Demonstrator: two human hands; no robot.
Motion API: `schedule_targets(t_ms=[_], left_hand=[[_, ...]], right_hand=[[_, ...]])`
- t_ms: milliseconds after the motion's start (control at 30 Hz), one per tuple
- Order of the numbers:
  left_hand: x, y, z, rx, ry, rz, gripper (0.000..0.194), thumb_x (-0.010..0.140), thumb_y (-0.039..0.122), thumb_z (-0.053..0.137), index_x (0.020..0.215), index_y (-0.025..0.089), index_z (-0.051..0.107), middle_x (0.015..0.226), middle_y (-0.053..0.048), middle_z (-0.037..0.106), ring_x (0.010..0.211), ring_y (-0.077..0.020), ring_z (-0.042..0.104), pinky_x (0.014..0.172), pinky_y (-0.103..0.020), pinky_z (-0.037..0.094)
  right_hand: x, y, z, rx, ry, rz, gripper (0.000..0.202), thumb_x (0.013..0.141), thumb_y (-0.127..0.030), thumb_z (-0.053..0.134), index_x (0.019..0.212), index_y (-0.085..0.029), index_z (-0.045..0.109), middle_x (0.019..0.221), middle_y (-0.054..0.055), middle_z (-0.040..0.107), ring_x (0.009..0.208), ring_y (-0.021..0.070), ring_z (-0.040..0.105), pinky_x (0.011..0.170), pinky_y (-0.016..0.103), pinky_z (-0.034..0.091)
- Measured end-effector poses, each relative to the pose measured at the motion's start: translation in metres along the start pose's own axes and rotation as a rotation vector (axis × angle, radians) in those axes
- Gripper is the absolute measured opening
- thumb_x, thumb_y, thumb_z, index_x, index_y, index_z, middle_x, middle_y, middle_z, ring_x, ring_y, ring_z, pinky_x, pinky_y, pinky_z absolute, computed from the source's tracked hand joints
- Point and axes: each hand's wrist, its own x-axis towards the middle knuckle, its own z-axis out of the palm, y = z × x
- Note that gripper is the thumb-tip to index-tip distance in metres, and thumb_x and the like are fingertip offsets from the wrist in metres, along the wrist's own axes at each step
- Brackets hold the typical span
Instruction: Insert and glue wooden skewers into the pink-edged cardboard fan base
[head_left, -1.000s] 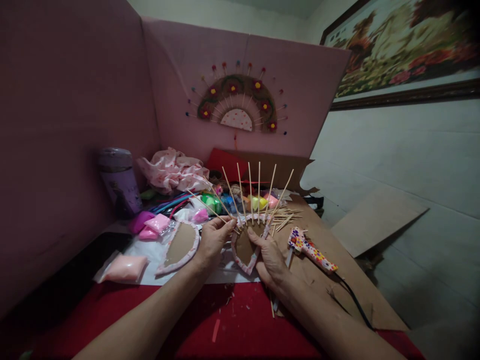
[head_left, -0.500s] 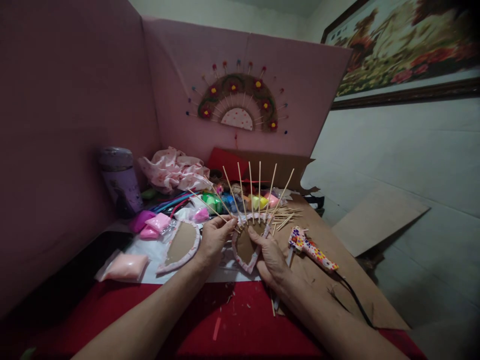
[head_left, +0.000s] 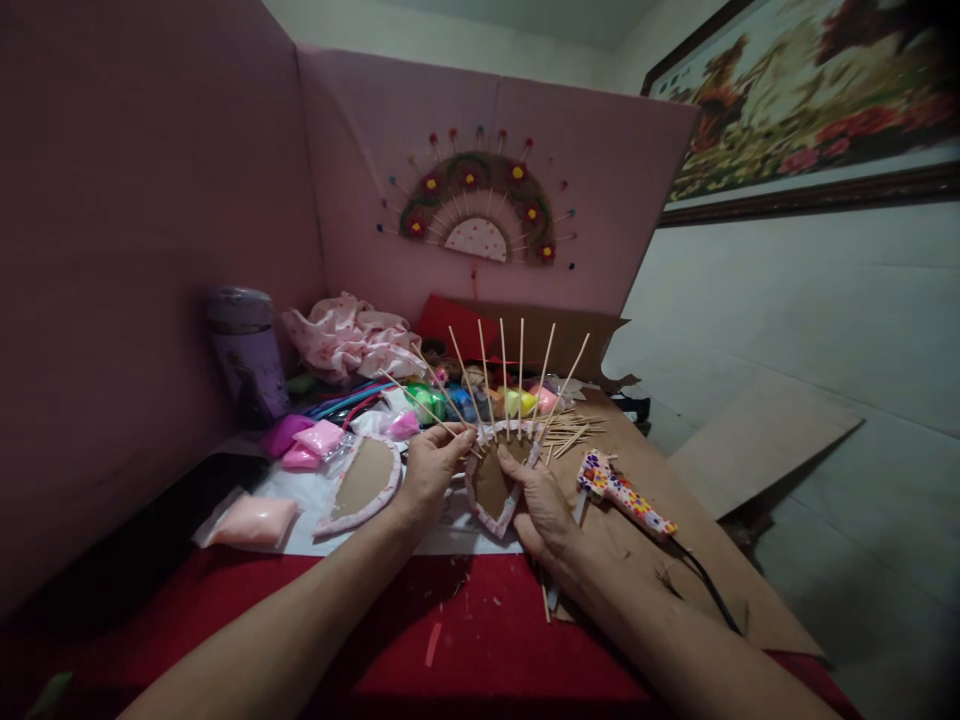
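Note:
A half-round cardboard piece [head_left: 491,490] with a pale fabric-wrapped edge is held over the table, several thin wooden sticks [head_left: 522,370] fanning out from its curved rim. My right hand [head_left: 544,500] grips it from the right, thumb on the bare cardboard face. At its left rim my left hand [head_left: 435,470] is closed, thumb and fingers pinching the lowest left stick [head_left: 420,395] near its inner end. A second half-round cardboard piece [head_left: 366,480] with the same edging lies to the left of my left hand.
A flower-patterned glue gun [head_left: 622,495] lies on cardboard [head_left: 720,570] at right, near loose sticks [head_left: 574,430]. Bagged clay [head_left: 255,520], a purple tumbler [head_left: 247,350] and crumpled pink fabric [head_left: 352,335] stand left. A decorated fan [head_left: 476,205] hangs on the pink panel behind.
The view has shifted slightly. Both hands keep their hold on the cardboard piece and the stick, with hardly any movement.

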Motion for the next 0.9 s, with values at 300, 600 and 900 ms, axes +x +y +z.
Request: schedule_targets(t_ms=[300, 600, 900], left_hand=[[-0.0002, 0.0003, 0.0013, -0.011, 0.004, -0.005, 0.042, 0.049, 0.041, 0.082, 0.074, 0.012, 0.065, 0.064, -0.001, 0.064, 0.053, -0.0122, 0.059, 0.052, -0.024, 0.045], [0.0015, 0.0005, 0.0011, -0.025, -0.009, 0.013, 0.042, 0.048, 0.037, 0.084, 0.075, 0.011, 0.066, 0.064, -0.002, 0.064, 0.053, -0.0120, 0.058, 0.053, -0.025, 0.046], [0.0013, -0.0006, -0.0010, -0.028, -0.015, 0.004, 0.038, 0.052, 0.038, 0.082, 0.075, 0.013, 0.065, 0.063, -0.001, 0.063, 0.052, -0.0109, 0.057, 0.052, -0.023, 0.045]], right_hand=[[0.0003, -0.0004, 0.0019, 0.013, -0.007, 0.022, 0.032, 0.055, -0.016, 0.082, 0.084, -0.015, 0.067, 0.076, 0.004, 0.075, 0.077, 0.0236, 0.071, 0.071, 0.034, 0.059], [0.0040, 0.0003, 0.0015, 0.023, -0.009, 0.007, 0.032, 0.055, -0.015, 0.082, 0.082, -0.014, 0.065, 0.070, 0.004, 0.074, 0.073, 0.0226, 0.071, 0.071, 0.035, 0.058], [0.0027, 0.0012, 0.0011, 0.008, -0.024, 0.000, 0.035, 0.054, -0.016, 0.083, 0.084, -0.014, 0.065, 0.073, 0.003, 0.075, 0.072, 0.0219, 0.071, 0.070, 0.034, 0.058]])
